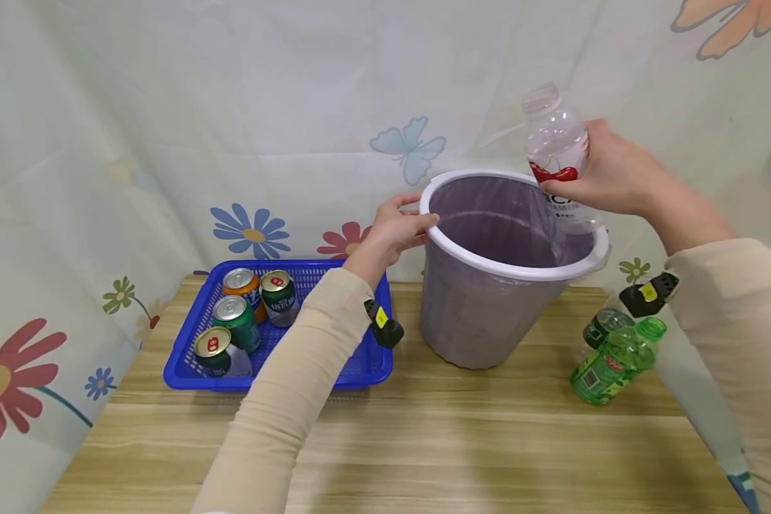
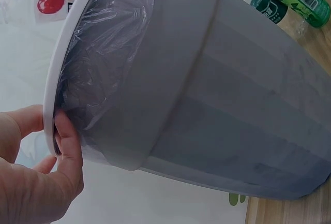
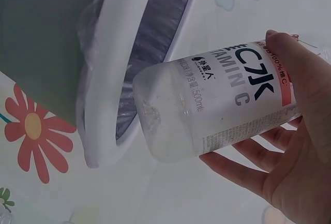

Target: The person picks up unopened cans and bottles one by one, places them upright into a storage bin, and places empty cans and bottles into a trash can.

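My right hand [image 1: 623, 171] grips a clear plastic bottle [image 1: 555, 132] with a cherry label, its base over the right part of the trash can's mouth. In the right wrist view the bottle [image 3: 207, 105] overlaps the white rim [image 3: 111, 79], fingers and thumb around its label. The grey trash can [image 1: 488, 314] stands on the table, a thin plastic bag [image 2: 111, 48] lining it and folded over the rim. On the can's left side my left hand [image 1: 398, 228] pinches the rim between thumb and fingers; the left wrist view shows the same fingers [image 2: 67, 146] curled on it.
A blue basket [image 1: 385, 364] at the left holds several drink cans [image 1: 231, 325]. Right of the trash can, a green plastic bottle [image 1: 617, 364] and a clear bottle [image 1: 604, 325] with a dark green label are close together on the wooden table [image 1: 424, 442]. A flowered curtain [image 1: 283, 107] hangs behind.
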Tool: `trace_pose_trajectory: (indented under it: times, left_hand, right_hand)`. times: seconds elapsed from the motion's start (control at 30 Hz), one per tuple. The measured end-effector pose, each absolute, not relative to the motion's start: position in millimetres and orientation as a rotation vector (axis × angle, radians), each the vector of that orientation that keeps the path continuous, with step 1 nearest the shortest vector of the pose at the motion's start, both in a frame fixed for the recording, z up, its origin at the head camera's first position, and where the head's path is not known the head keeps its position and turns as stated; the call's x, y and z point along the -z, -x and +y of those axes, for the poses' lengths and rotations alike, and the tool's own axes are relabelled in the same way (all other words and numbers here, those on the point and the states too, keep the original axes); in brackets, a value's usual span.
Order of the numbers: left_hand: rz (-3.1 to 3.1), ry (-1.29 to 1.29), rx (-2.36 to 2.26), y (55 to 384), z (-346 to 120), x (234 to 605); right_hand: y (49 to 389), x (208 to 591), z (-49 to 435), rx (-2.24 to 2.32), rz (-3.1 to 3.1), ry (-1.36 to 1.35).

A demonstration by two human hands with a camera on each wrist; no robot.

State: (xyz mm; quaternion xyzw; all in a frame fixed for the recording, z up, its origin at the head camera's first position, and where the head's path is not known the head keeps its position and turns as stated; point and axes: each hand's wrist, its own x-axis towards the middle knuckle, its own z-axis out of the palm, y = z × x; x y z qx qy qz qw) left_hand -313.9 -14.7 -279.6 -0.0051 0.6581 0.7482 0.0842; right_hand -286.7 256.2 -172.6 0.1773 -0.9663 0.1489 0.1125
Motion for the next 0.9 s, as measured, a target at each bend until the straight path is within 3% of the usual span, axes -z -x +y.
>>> trace_pose_trajectory:
  times: [0.9]
  left_hand:
    - [1.975, 0.016, -2.22, 313.7, -14.4, 279.1]
  right_hand:
    - [289.1, 178.4, 232.8, -0.308, -2.94, -0.518]
